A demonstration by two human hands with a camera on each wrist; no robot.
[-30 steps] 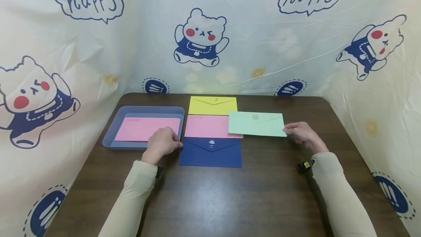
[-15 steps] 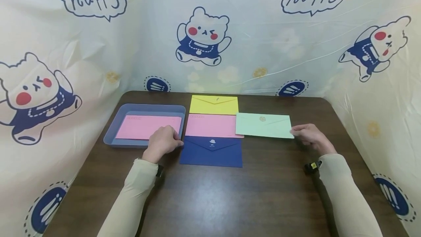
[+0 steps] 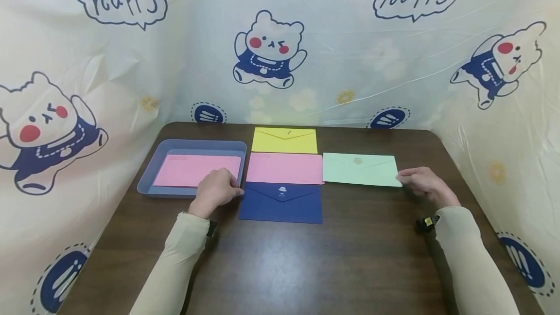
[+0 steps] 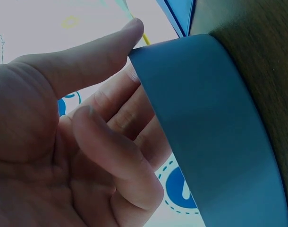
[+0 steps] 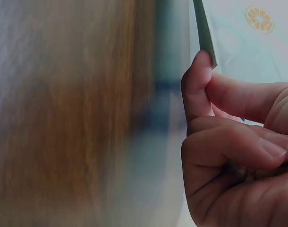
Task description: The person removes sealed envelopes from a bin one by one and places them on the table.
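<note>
At the right, my right hand pinches the right edge of a mint-green envelope between thumb and index finger. In the right wrist view the green edge stands between those fingertips, the other fingers curled below. My left hand is at the front right corner of a blue-grey tray, holding its rim. The left wrist view shows fingers behind the tray wall and the thumb at its corner. A pink envelope lies inside the tray, partly hidden by this hand.
Between tray and mint envelope, a yellow envelope, a second pink envelope and a dark blue envelope lie in a column. The brown table meets a bear-print cloth at its back and sides.
My right hand has drawn the mint-green envelope rightward, off the middle pink envelope it overlapped, to just beside it. The left hand stays at the tray corner.
</note>
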